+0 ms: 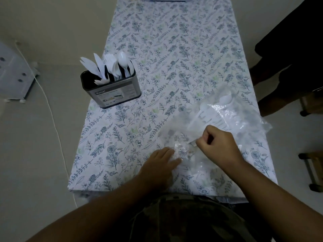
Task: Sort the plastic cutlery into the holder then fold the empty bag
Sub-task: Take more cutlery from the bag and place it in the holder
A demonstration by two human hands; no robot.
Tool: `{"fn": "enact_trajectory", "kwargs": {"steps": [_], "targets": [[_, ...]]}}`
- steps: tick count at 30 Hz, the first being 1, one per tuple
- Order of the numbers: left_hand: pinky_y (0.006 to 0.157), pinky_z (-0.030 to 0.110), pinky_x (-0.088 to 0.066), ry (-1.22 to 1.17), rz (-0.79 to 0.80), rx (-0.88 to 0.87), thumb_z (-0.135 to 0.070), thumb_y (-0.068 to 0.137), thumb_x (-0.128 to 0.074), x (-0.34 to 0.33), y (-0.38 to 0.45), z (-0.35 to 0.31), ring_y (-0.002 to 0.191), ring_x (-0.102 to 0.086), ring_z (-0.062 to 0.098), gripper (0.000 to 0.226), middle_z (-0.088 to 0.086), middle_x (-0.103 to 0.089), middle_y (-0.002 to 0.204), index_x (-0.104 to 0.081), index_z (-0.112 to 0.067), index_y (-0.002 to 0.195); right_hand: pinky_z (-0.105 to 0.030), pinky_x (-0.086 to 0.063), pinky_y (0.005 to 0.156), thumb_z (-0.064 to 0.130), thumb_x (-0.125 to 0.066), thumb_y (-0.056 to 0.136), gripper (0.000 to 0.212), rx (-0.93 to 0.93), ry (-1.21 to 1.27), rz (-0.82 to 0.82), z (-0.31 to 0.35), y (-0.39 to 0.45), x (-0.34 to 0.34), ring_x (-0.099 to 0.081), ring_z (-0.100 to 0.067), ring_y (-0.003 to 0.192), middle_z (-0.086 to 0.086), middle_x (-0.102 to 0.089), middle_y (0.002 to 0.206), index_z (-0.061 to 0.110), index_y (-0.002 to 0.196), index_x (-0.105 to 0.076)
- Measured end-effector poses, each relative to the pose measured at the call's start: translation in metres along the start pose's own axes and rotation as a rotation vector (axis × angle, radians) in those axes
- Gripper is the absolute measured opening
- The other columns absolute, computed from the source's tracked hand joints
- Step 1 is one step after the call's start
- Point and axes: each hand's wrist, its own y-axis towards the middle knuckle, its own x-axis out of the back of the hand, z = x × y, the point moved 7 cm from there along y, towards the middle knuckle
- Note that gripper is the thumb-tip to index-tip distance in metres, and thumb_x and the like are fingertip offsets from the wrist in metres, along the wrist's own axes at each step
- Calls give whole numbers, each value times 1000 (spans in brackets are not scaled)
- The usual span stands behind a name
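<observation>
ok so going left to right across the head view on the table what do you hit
cutlery holder with white plastic cutlery standing in it → left hand flat on the near end of the clear bag → right hand pinching a white handle at the bag.

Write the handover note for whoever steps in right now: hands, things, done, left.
Left hand: flat, fingers straight, pressing the near end of the clear plastic bag to the table.
Right hand: fingers curled, its grip closed on white handle ends at the bag's mouth.
Holder: upright at the table's left edge, already holding knives, forks and spoons.
Spoons: some are in the bag.
Done: most cutlery sorted.
Left: pull out the remaining pieces, place them in the holder, then fold the bag.
</observation>
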Motion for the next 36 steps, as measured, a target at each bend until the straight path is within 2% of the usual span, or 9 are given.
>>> {"fn": "enact_trajectory", "kwargs": {"steps": [3, 6, 12, 15, 20, 24, 28, 32, 36], "targets": [[121, 46, -14, -58, 95, -34, -36, 92, -51, -1, 3, -5, 153, -14, 27, 68, 9, -18, 165, -30, -20, 154, -38, -44, 51, 22, -69, 79, 25, -13, -85, 113, 5, 1, -5, -44, -12, 48, -1, -54, 54, 18, 63, -50], [120, 38, -10, -220, 102, -2, -42, 95, -27, -1, -12, 19, 153, -13, 14, 63, -4, -20, 165, -20, -33, 157, -29, -35, 49, 17, -69, 76, 30, 54, 41, -25, 25, -6, 17, -36, -10, 45, -4, -45, 47, 14, 56, -47], [118, 46, -30, -1006, 31, 535, -77, 92, -24, 37, -19, 64, 127, -54, 17, 64, -2, -59, 140, -68, -42, 122, -32, -44, 54, 37, -62, 78, 32, 92, -91, 100, 68, -22, -6, -45, -16, 49, 4, -46, 48, 21, 56, -44], [102, 37, -45, -1417, -82, 579, -81, 88, -36, 57, -14, 49, 118, -63, 15, 66, -2, -71, 121, -77, -32, 104, -33, -50, 63, 49, -61, 88, 26, 150, -167, 271, 75, -24, -33, -58, -11, 64, 9, -62, 67, 25, 76, -60], [83, 33, -56, -1500, -247, 769, -27, 94, -66, 61, -15, 47, 94, -74, 15, 14, -2, -78, 98, -77, -20, 100, -38, -47, 93, 41, -61, 90, 23, 240, -258, -6, 30, -3, -4, -58, -16, 113, 12, -69, 115, 35, 110, -69], [79, 38, -52, -1729, -256, 849, -20, 101, -54, 51, -17, 56, 89, -72, 24, 20, 9, -77, 102, -69, -10, 108, -44, -9, 124, 27, -54, 98, 70, -48, -439, 141, -51, 21, 7, -9, -21, 157, 1, -15, 170, 30, 160, -23], [77, 38, -52, -1813, -313, 850, -17, 101, -53, 51, -18, 59, 90, -70, 29, 14, 15, -77, 100, -64, -8, 99, -43, -7, 124, 31, -41, 103, 68, 3, -525, 172, -80, 28, -1, -6, -19, 157, 1, -14, 171, 23, 163, -10], [89, 48, -53, -1540, -431, 994, -31, 81, -61, 50, -30, 69, 101, -68, 30, 25, 11, -74, 101, -70, -8, 83, -47, -19, 118, 31, -59, 99, 50, 81, -545, 0, -87, 29, 1, -27, -29, 150, -5, -38, 162, 27, 148, -51], [72, 37, -42, -1418, -482, 1101, -30, 86, -59, 56, -33, 72, 92, -61, 27, 20, 9, -67, 97, -67, -12, 84, -51, -24, 112, 30, -75, 89, 27, 105, -542, -140, -89, 35, 7, -44, -31, 140, -4, -61, 143, 31, 116, -75]]}}
